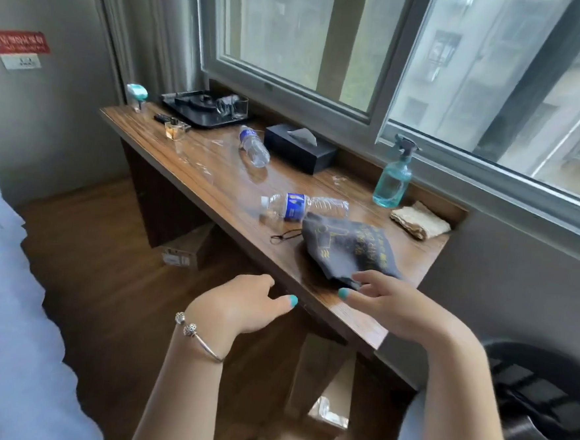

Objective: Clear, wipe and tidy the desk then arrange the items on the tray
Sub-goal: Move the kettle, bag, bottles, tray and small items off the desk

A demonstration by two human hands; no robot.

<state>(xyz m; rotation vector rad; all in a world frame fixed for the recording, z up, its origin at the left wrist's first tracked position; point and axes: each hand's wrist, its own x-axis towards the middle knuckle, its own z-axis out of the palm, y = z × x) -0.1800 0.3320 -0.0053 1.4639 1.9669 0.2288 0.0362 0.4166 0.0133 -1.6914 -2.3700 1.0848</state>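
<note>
I record the wooden bench (216, 177) running beneath the window (328, 50), still cluttered. My left hand (241, 305) hovers off the bench's near edge, its grip released, fingers loosely curled and holding nothing; a silver bracelet (198, 337) sits on that wrist. My right hand (392, 309) is over the near corner, grip likewise released, its fingertips at the edge of a grey drawstring bag (345, 247); whether they touch it I cannot tell.

One water bottle (303, 205) lies on its side just beyond the bag. A second water bottle (254, 147) lies tilted farther along, near a black tissue box (300, 146). A teal spray bottle (394, 175) stands upright by the sill, with a folded tan cloth (419, 220) beside it. The black tray (203, 114) occupies the far end, carrying a dark kettle (201, 100) and clear glasses (234, 107).
</note>
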